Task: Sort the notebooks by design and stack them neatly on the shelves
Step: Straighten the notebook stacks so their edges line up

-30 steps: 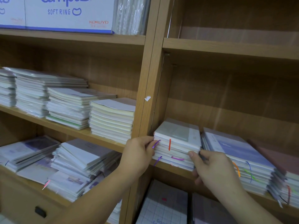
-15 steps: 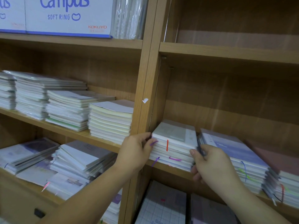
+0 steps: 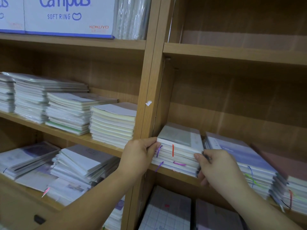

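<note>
Change since a second ago: slight. Both hands remain at the same stack, the right one a touch higher on its edge, and the stack has not shifted. Head view, places given from the wooden upright (image 3: 149, 90) that divides the two bays. Item: stack of notebooks (image 3: 180, 146), pale covers, lying flat just right of the upright on the shelf board (image 3: 172, 175), its left edge near the post; an orange ribbon (image 3: 173, 150) and a purple ribbon (image 3: 158, 151) hang over its front. Left hand (image 3: 141, 156): crosses in front of the upright, fingers curled round the stack's front left corner, grasping it. Right hand (image 3: 219, 168): grasps the stack's right edge, thumb against the front, fingers tucked into the gap on that side. Further right of the upright: a lilac-covered stack (image 3: 235, 155) just beside the held one, then a maroon-covered stack (image 3: 285, 165) touching it. Left of the upright: a cream-paged stack (image 3: 113, 123) close against the post, lower stacks beyond it. Above left: a white Campus box (image 3: 66, 15) on the higher shelf.
</note>
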